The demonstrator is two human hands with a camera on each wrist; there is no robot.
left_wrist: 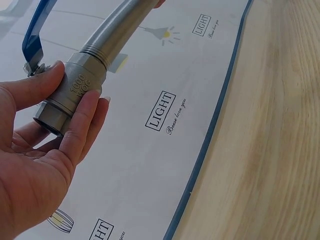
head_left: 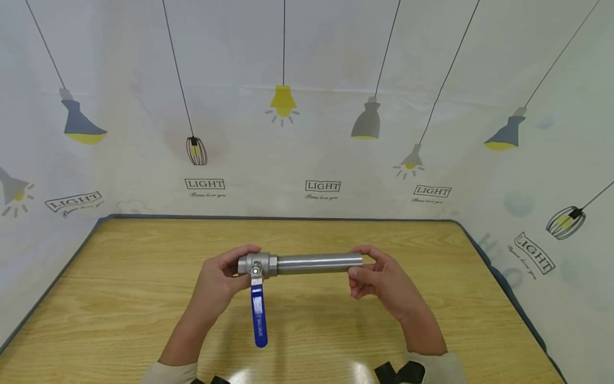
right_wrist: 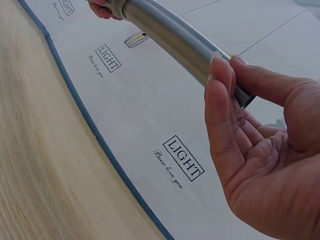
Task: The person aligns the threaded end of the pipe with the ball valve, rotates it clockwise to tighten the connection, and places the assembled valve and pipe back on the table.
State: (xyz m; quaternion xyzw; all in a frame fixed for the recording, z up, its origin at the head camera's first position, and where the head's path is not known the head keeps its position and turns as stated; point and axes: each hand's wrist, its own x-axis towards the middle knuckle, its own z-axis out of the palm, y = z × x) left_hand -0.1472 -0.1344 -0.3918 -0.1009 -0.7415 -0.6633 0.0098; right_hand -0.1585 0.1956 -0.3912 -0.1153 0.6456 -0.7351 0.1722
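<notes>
A steel ball valve (head_left: pixel 262 262) with a blue lever handle (head_left: pixel 259 314) is joined to a straight metal pipe (head_left: pixel 316 263). Both hang level above the table. My left hand (head_left: pixel 216 285) grips the valve body by its left end, thumb and fingers on opposite sides; raised lettering "1000 WOG" shows on the valve (left_wrist: pixel 75 85) in the left wrist view. At the pipe's far right end, my right hand (head_left: pixel 386 280) pinches the tube between thumb and fingers. The pipe's open end (right_wrist: pixel 244 98) pokes out past those fingertips in the right wrist view. The lever points toward me.
Below lies a wood-grain table (head_left: pixel 144 256) with a dark blue edge strip (head_left: pixel 278 217). A pale wall covering (head_left: pixel 249 138) printed with hanging lamps and the word LIGHT rises behind it and along both sides.
</notes>
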